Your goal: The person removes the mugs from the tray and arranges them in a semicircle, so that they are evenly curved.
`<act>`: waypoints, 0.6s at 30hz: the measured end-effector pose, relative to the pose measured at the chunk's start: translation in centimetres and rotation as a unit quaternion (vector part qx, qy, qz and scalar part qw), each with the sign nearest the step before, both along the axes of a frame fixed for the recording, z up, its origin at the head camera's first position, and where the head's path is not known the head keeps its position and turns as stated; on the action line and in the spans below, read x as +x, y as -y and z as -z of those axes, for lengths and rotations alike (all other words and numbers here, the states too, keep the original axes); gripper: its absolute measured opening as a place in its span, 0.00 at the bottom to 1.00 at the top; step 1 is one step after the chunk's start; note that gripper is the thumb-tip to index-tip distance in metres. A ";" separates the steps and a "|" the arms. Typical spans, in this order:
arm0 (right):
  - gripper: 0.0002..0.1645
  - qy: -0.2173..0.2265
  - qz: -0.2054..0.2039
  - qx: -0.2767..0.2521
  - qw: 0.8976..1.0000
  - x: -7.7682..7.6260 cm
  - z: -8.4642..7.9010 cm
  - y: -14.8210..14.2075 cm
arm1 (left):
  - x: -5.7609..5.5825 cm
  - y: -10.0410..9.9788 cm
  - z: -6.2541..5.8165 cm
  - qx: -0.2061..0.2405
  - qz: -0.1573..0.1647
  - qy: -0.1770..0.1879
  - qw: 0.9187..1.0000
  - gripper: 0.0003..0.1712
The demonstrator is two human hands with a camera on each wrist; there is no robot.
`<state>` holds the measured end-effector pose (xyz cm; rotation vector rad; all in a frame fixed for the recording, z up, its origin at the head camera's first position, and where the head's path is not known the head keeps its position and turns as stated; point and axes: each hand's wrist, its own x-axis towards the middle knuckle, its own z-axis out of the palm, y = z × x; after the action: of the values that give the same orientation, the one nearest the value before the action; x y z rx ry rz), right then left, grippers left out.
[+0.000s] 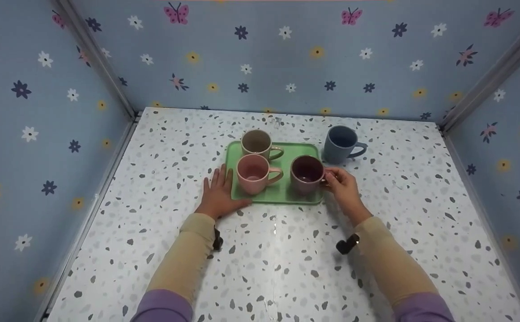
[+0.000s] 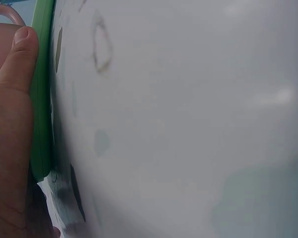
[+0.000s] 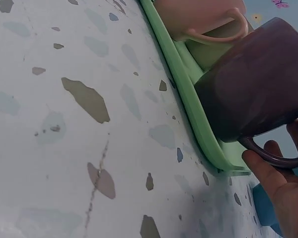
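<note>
- Clock = head view, 12 pointing away from me, tray (image 1: 298, 150) at ctr.
- Step in hand, my read: steadying the maroon mug (image 1: 307, 175) by its handle (image 3: 274, 155) at 3 o'c on the tray. Best way, I reckoned: mug level, base clear of the rim, wt let down gently, no twist, no knock vs the pink mug (image 1: 253, 175) at 9. Couldn't tell if the base sat fully flat.
- R hand (image 1: 344, 190), btwn 3 & 4 o'c: narrow grip, thumb + fingers pinching that handle. A light hold seemed enough.
- L hand (image 1: 219, 194), 8 o'c: wide, fingers straight & spread beside the tray, thumb along its near edge, holding nothing. Good brace vs sliding, I thought.
- Tan mug (image 1: 256, 144) stood at 11 on the tray, behind pink; both handles aimed at 3.
- Blue mug (image 1: 339, 145) was off-tray at 2, on the table (image 1: 278, 259), just past my R hand; worth minding my knuckles there.
</note>
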<state>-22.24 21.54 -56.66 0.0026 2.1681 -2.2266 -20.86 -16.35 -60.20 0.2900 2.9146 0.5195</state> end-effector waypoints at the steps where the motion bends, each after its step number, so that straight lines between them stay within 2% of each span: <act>1: 0.15 -0.001 0.000 -0.003 1.000 0.0 -0.1 -0.1 | 0.0 0.0 -0.1 0.001 0.000 0.000 1.000 0.73; 8: 0.14 -0.012 0.003 0.004 1.000 -0.3 -0.3 -1.2 | 0.2 0.0 -0.3 0.009 -0.004 0.006 1.000 0.72; 18: 0.16 0.006 0.013 0.018 1.000 -0.5 -0.8 -3.1 | 0.0 0.0 -0.1 0.005 -0.003 0.011 1.000 0.73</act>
<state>-22.77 24.66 -55.82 0.0451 2.2142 -2.1956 -20.81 -16.38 -60.12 0.2762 2.8934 0.5354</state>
